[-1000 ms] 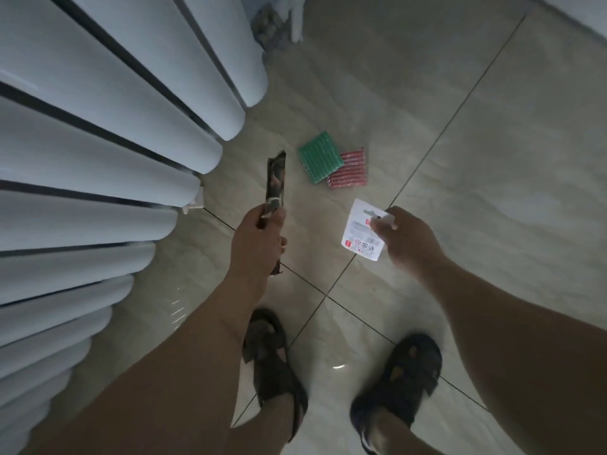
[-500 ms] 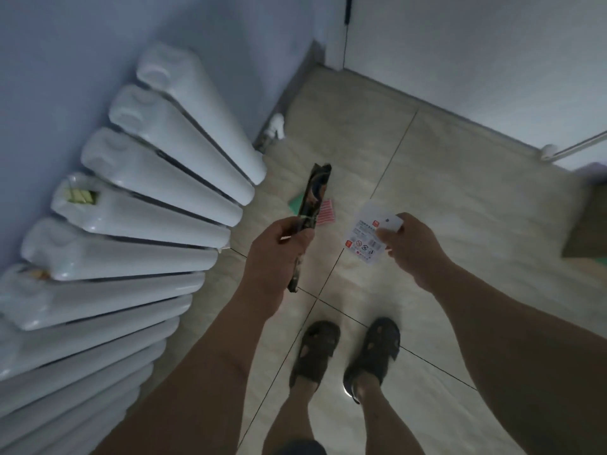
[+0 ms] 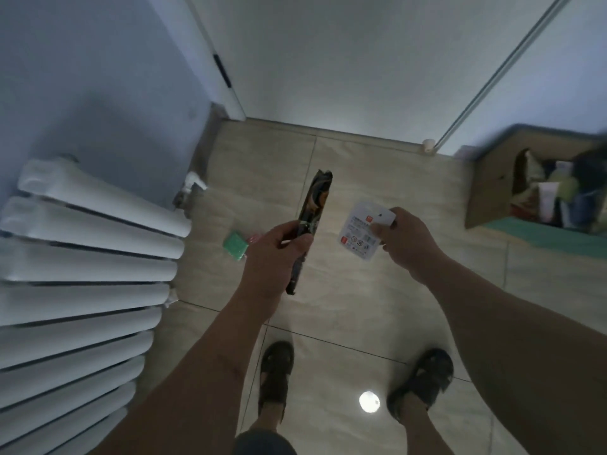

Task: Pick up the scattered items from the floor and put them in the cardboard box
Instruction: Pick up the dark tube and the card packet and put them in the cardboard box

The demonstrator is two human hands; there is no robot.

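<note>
The left hand (image 3: 274, 257) grips a long dark packet (image 3: 312, 218) upright, the right hand (image 3: 405, 239) pinches a white card (image 3: 358, 236), and the cardboard box (image 3: 492, 185) sits beyond the right hand.

Long dark packet (image 3: 314, 205) held upright in the left hand (image 3: 274, 257); white card (image 3: 363, 232) pinched in the right hand (image 3: 405, 239); green pad (image 3: 235, 245) on floor; open cardboard box (image 3: 489, 188) at right, partly filled.

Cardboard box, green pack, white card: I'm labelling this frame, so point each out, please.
cardboard box (image 3: 489, 188), head view, on its near left wall.
green pack (image 3: 235, 244), head view, on its top face.
white card (image 3: 359, 233), head view, on its printed middle.
</note>
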